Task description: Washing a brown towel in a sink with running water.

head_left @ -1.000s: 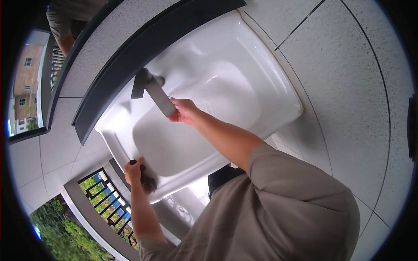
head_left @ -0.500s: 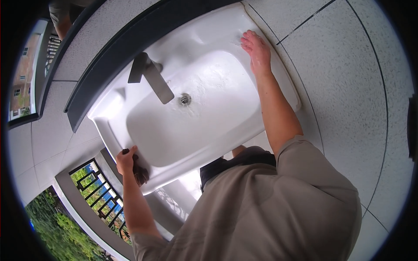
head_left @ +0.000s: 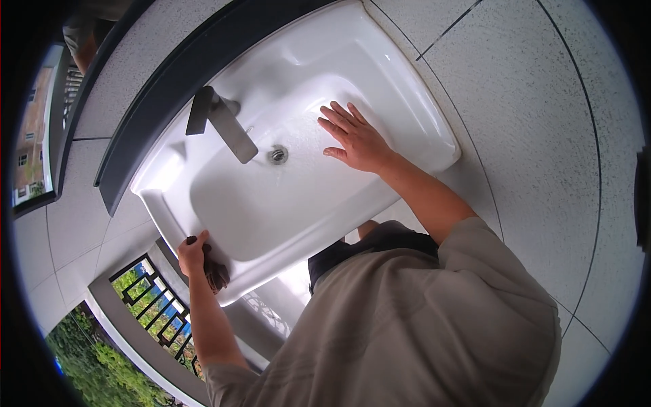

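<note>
- Clock directions are taken from the drain (head_left: 277,154), with twelve at the top of the view.
- The right hand (head_left: 359,144) hovers over or rests on the basin at about three o'clock, back upward, fingers spread and pointing toward ten; whether it touches the surface, I cannot tell. Its forearm slants in from four o'clock.
- The left hand (head_left: 192,256), between seven and eight o'clock, is closed around a brown bundle (head_left: 217,277) at the basin's near left corner. The two hands are well apart.
- The bundle is dark, crumpled and cloth-like; a bit pokes above the fist and the rest hangs beside it, against the white rim.
- The washbasin (head_left: 237,220) is glossy white and rounded, sitting at a slant in the view, with a bright glare toward nine o'clock.
- A grey angular faucet (head_left: 232,136) stands at ten o'clock, its spout pointing toward the drain.
- Bare bowl floor stretches between the hands. A dark ledge (head_left: 163,108) borders the far side at ten, grey tiles (head_left: 529,136) lie beyond the right rim at three, and the person's shirt (head_left: 407,319) fills five o'clock.
</note>
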The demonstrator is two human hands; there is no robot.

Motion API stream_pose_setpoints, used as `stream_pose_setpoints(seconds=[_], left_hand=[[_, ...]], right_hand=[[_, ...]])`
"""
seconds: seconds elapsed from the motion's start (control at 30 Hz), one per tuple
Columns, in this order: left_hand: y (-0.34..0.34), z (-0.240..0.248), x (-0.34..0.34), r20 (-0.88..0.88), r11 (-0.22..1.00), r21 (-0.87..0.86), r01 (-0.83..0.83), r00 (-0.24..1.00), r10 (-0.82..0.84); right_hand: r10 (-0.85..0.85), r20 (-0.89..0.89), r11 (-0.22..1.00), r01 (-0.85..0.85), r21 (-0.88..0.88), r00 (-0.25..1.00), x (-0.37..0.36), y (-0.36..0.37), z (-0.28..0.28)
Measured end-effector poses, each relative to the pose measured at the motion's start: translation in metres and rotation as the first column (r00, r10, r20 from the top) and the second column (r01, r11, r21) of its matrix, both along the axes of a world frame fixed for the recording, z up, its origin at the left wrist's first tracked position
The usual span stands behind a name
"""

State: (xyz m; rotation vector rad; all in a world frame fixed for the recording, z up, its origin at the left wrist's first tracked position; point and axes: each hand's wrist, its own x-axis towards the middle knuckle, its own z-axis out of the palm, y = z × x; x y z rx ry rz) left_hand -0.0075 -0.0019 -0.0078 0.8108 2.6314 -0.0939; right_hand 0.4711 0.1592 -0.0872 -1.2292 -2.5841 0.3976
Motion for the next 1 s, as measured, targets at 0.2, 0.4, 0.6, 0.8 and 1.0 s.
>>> stream_pose_setpoints(seconds=[0.2,0.4,0.6,0.8,1.0], left_hand=[[0.000,-0.003,-0.001,-0.036,0.999,0.035,-0.003,0.999,0.004],[0.002,0.007,0.009,0.002,0.999,0.023,-0.035,0.999,0.035],[-0.006,0.005,0.002,0.005,0.999,0.023,-0.039,0.999,0.039],[0.007,0.008,0.012,0.025,0.999,0.031,-0.034,0.999,0.034],[-0.006,0.002,0.003,0.011,0.998,0.021,-0.055,0.998,0.055]], right_hand=[[-0.425,0.267,0.897,0.361,0.256,0.865,0.094,0.006,0.003],[-0.075,-0.080,0.941,0.044,-0.334,0.994,-0.013,-0.018,-0.016],[-0.785,-0.312,0.305,-0.106,-0.947,0.535,-0.143,-0.008,0.014],[-0.993,-0.023,-0.049,-0.582,-0.812,0.117,-0.210,0.048,0.018],[-0.954,-0.078,-0.111,-0.581,-0.806,0.290,-0.154,0.058,0.008]])
